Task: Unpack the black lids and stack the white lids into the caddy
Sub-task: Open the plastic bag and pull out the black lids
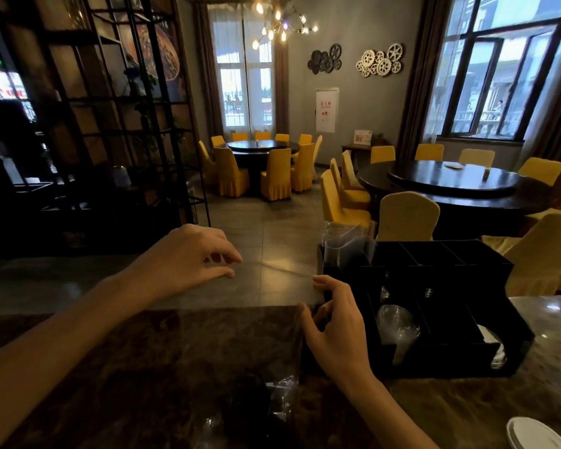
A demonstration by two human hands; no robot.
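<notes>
Stretching between both hands, a thin clear plastic bag [240,319] is pinched at its top edge by the left hand [191,254] and the right hand [334,328] above the dark marbled surface [110,367]. Black lids [243,406] sit dimly inside it. White lids [531,432] lie stacked right of the boxy black caddy [450,319].

A dark marble counter [149,377] runs across the near side. On its right part stands a black caddy [441,319]. A clear plastic bag [266,384] lies on the counter near the middle, left of the caddy, with something dark inside. White lids [535,434] lie stacked at the near right corner.
</notes>
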